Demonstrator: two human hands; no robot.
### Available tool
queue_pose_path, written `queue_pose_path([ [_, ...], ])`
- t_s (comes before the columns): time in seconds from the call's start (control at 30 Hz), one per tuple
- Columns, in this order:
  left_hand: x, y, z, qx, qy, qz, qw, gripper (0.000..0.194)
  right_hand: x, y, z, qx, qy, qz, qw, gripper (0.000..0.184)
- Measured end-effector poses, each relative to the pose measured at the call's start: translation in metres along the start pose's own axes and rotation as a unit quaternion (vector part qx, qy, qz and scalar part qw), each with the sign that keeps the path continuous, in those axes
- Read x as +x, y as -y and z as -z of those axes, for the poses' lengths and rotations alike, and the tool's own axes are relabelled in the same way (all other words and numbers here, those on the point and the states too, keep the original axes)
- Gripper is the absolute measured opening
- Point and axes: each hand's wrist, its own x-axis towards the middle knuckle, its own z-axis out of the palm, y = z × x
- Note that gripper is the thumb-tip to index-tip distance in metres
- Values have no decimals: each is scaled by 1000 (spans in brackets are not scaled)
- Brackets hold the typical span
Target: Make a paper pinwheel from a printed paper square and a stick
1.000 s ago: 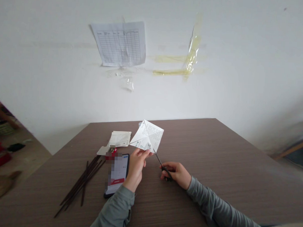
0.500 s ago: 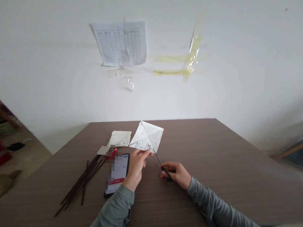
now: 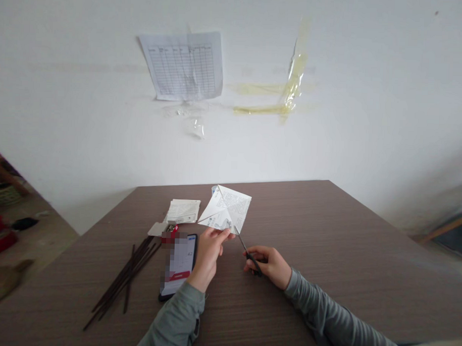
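Between the fingers of my left hand (image 3: 210, 250) is the near edge of a square piece of printed paper (image 3: 235, 203), raised over the table. Two slits run into it from its corners, at the top and at the left. My right hand (image 3: 268, 262) grips a pair of scissors (image 3: 244, 244) with black handles. The blades reach the paper's near corner and point inward; whether they are parted I cannot tell. A stack of similar cut papers (image 3: 183, 210) lies to the left of the held piece.
On the brown table (image 3: 326, 277), a phone (image 3: 179, 272) lies beside my left wrist. Several thin dark sticks (image 3: 125, 278) are spread left of it. A small red and white box (image 3: 170, 228) sits above the phone. A white wall (image 3: 370, 97) rises behind the table.
The paper has turned and shifted slightly to the right in my left hand. My right hand with the scissors has hardly moved.
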Motion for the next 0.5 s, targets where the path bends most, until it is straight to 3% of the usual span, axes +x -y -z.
queue_pose_path([
  [0.5,-1,1,0,0,3,-2,1000,41,-3,5,-1,-9,2,-7,1000,74],
])
